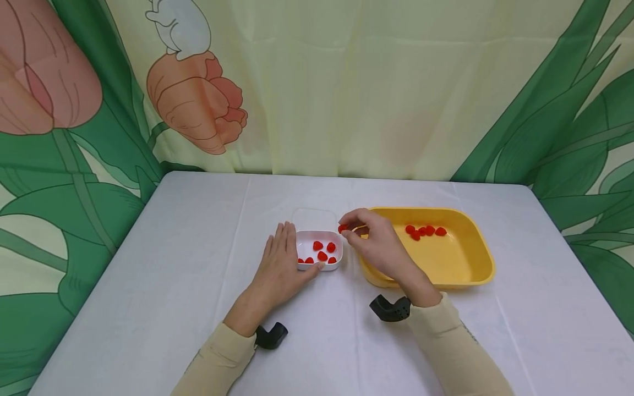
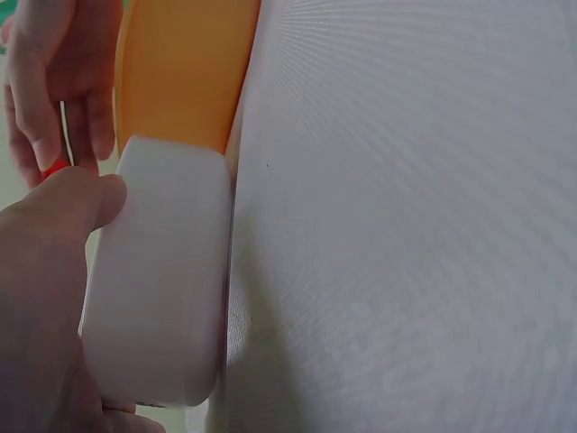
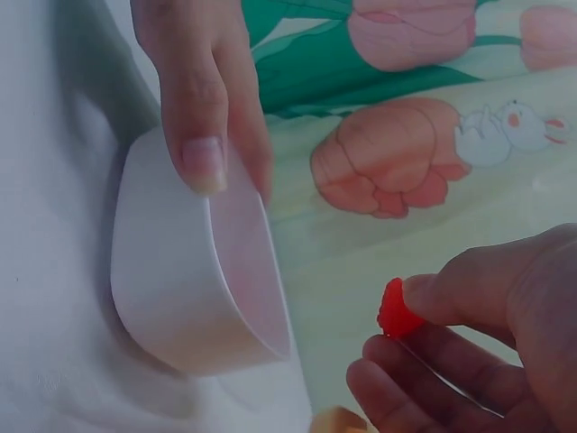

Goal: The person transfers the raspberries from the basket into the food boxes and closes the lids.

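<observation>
In the head view my left hand (image 1: 284, 264) lies along the left side of a small white box (image 1: 339, 263), its fingers straight and its thumb touching the near rim. Several red raspberries (image 1: 318, 245) lie inside the box. My right hand (image 1: 378, 242) pinches one bumpy red raspberry (image 3: 395, 308) between thumb and fingertips, just right of the box and above the table. A yellow tray (image 1: 446, 269) stands to the right, partly behind the right hand, with several more raspberries (image 1: 422, 231) grouped towards its far side.
A clear lid (image 1: 314, 219) stands out from the box's far side. White cloth covers the table (image 1: 163, 308). Behind it hangs a curtain (image 1: 346, 110) printed with tulips, leaves and a rabbit. Black wrist cameras (image 1: 271, 335) sit on both wrists.
</observation>
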Available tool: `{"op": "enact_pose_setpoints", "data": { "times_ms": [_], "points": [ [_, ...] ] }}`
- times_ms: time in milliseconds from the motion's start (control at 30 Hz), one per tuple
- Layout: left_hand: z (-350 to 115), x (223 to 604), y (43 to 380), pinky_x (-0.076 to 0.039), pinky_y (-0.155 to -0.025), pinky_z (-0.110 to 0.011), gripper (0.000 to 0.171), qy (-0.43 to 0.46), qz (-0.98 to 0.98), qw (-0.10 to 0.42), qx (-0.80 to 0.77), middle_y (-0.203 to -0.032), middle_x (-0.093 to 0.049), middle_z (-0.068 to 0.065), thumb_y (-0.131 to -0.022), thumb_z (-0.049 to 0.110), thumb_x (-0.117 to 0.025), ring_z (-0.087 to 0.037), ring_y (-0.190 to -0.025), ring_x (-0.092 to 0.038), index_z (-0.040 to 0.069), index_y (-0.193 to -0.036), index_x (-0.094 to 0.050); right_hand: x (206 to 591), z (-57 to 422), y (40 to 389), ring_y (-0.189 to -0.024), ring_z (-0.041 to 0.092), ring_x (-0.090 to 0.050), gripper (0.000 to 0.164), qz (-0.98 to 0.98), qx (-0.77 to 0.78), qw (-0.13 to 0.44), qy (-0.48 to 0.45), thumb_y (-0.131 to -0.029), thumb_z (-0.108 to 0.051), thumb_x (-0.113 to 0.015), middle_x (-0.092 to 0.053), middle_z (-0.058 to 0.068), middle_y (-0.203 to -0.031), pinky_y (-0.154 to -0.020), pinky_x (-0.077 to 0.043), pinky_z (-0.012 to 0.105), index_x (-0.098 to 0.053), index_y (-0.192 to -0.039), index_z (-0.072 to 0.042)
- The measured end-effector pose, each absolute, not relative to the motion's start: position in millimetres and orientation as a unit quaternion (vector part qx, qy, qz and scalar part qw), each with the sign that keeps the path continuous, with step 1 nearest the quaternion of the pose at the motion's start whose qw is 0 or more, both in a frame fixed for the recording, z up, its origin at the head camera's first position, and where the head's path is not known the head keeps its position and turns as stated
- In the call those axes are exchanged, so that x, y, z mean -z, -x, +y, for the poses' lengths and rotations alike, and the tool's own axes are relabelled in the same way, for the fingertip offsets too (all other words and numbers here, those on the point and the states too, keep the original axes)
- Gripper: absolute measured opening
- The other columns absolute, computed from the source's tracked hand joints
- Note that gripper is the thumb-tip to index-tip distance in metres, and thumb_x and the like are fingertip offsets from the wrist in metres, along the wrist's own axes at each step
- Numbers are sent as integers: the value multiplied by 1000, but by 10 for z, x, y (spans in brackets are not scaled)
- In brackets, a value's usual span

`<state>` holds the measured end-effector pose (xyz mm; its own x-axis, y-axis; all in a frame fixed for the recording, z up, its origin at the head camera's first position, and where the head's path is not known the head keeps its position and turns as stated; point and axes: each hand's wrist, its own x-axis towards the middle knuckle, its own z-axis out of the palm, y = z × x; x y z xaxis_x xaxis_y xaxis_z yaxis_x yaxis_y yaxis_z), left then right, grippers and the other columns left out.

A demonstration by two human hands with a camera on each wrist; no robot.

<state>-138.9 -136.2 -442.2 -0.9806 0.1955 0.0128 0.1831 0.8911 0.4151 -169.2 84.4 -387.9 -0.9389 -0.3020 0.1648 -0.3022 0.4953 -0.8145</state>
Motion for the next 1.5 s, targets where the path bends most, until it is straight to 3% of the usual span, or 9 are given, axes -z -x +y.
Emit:
{"op": "enact_pose_setpoints", "data": {
  "times_ms": [1067,1500],
  "points": [
    [-1368,4424,1394,-12,-124,-54,107,-99,973,12,-207,-165,-17,-21,-87,63,-60,-35,-155,-10,-3,-156,-12,3998,309,1760,-87,17,-66,17,-876,-426,-80,-213,-92,-2,-63,-71,4,-96,-85,-58,30,-67,-108,-4],
    [-1381,4421,1393,-13,-125,-53,105,-106,972,5,-208,-163,-19,-24,-89,61,-60,-35,-155,-11,-6,-155,-13,4061,212,1808,-77,14,-61,14,-891,-397,-72,-210,-89,-1,-65,-71,3,-89,-72,-56,23,-69,-102,-5]
  ]
}}
